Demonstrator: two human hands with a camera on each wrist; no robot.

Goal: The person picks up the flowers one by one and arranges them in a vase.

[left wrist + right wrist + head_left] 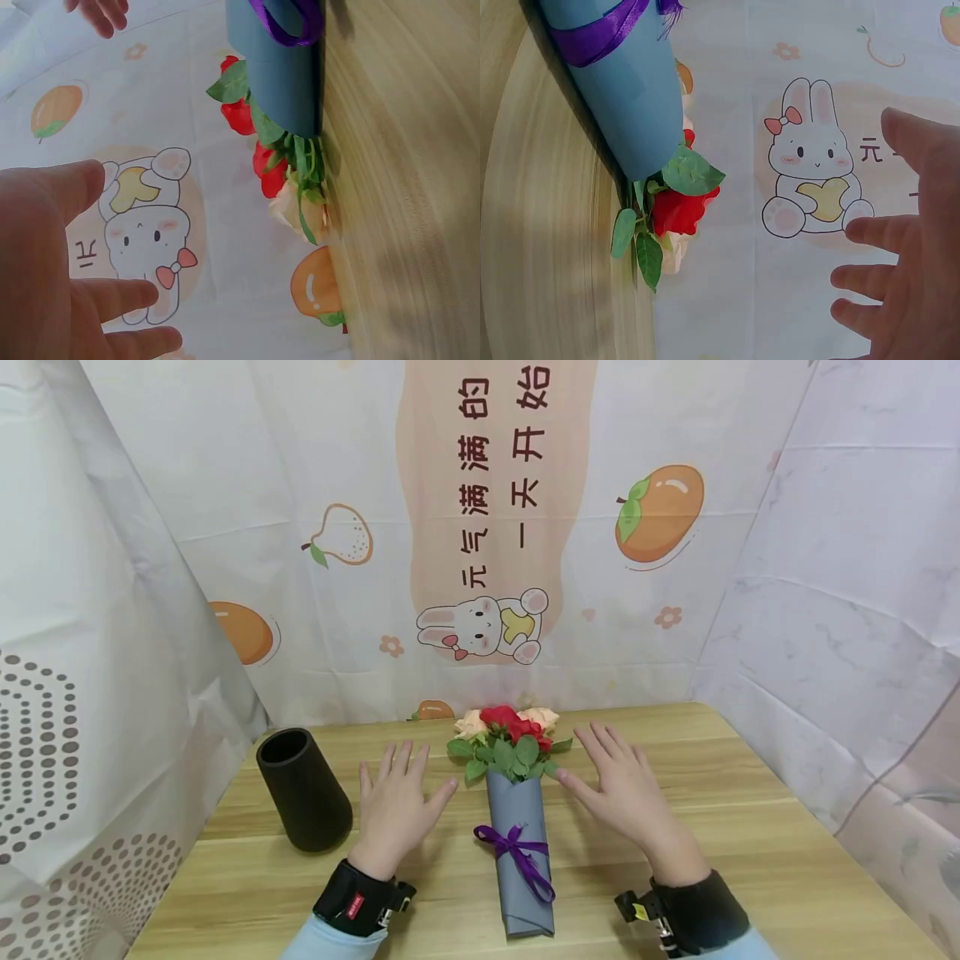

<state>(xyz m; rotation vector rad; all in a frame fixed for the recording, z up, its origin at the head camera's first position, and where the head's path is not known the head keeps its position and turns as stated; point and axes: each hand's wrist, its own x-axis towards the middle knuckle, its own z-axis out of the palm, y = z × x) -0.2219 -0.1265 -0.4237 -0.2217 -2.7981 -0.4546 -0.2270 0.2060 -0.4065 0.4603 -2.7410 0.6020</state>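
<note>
A bouquet of red and cream roses (513, 727) lies on the table, its stems wrapped in a blue-grey paper cone (517, 810). A purple ribbon (517, 843) is tied in a bow around the wrap. To the bouquet's left, my left hand (397, 810) is held with fingers spread, between it and a black vase (307, 793). My right hand (622, 785) is spread on the other side, its thumb close to the leaves in the head view. Both hands hold nothing. In the wrist views the wrap (285, 82) and red rose (682, 214) lie beside the hands.
The black vase stands upright at the table's left, its mouth facing up. A printed cloth (337, 627) with a rabbit and fruit hangs behind the wooden table (720, 793). More pale cloth hangs along the left and right sides.
</note>
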